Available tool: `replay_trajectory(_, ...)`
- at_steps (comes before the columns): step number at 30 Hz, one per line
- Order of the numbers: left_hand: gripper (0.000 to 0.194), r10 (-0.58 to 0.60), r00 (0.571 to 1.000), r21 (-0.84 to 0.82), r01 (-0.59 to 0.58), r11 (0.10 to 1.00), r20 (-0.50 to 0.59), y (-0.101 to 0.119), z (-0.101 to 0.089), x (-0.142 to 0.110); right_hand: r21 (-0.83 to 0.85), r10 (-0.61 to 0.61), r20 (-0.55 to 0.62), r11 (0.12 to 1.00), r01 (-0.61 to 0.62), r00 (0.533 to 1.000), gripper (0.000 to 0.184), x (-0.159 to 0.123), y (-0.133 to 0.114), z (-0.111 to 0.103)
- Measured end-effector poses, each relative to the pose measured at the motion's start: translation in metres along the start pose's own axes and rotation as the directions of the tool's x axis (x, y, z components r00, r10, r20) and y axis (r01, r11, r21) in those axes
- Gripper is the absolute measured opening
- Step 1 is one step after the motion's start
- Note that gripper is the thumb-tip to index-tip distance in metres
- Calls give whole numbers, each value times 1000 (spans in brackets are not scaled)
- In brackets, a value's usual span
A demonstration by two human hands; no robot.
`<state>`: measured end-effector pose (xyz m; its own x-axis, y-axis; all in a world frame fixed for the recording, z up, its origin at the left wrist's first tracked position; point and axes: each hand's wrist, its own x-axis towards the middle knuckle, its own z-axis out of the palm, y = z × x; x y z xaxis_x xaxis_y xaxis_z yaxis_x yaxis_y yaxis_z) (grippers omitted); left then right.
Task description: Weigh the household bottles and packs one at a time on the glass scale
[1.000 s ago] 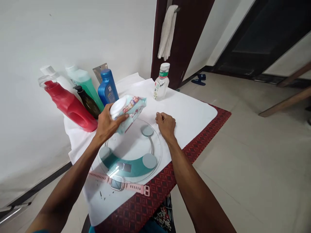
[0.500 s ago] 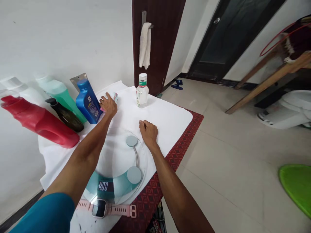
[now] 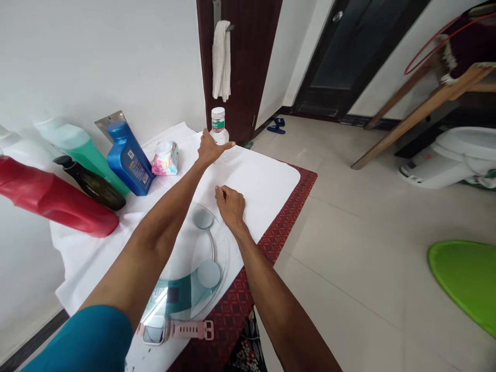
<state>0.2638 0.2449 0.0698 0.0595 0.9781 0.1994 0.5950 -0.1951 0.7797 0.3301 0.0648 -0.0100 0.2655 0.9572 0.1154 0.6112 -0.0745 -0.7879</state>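
My left hand (image 3: 212,149) is stretched out at the clear bottle (image 3: 219,135) with a white cap and green label. Thumb and fingers are spread on either side of its lower part; whether they touch it I cannot tell. Closed in a loose fist, my right hand (image 3: 231,204) rests on the white cloth, and nothing shows in it. A pink and white soft pack (image 3: 166,158) lies left of the bottle. Below my forearms is a round glass scale (image 3: 209,273), its display partly lost in glare. A pink-strapped smartwatch (image 3: 155,330) lies at the scale's near edge.
Along the wall stand a blue bottle (image 3: 129,160), a dark pump bottle (image 3: 93,183), a green bottle (image 3: 83,147) and a red jug (image 3: 58,196). A red patterned cloth (image 3: 289,217) edges the table. A white bucket (image 3: 437,160) and a green object (image 3: 465,284) are at right.
My left hand has left the soft pack and moved right to the bottle, uncovering the pack. My right hand stays in its fist. The view has shifted slightly.
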Motion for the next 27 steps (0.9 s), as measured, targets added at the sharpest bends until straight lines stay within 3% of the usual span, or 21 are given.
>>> replay_trajectory(3,92,-84,996,26,84,996,-32,0,12,-1,-7,-6,9,1000,6,1000,44,1,0,0)
replay_trajectory(7,71,-82,988,27,86,996,-132,-12,10,-5,-11,9,29,1000,-9,1000,45,0,-3,-3)
replay_trajectory(10,61,12,986,-4,-13,1000,-169,-24,-9,-14,-7,16,42,1000,-16,999,44,0,-5,-5)
replay_trajectory(12,60,106,977,-24,-113,993,-183,-30,-33,-29,-14,13,34,1000,-13,999,44,-1,-6,-6)
replay_trajectory(16,72,246,953,-64,-261,963,-179,-28,-104,-94,-17,3,16,1000,-3,1000,43,-1,-5,-4)
replay_trajectory(20,70,221,969,38,-218,975,-114,-21,-170,-185,-3,5,2,1000,-5,1000,42,1,-1,-1)
replay_trajectory(23,65,177,977,85,-167,982,-116,-28,-193,-239,37,-9,-32,999,11,999,42,3,5,3)
replay_trajectory(27,66,148,982,94,-137,986,-121,-51,-193,-277,104,-51,-70,993,58,996,42,3,13,7)
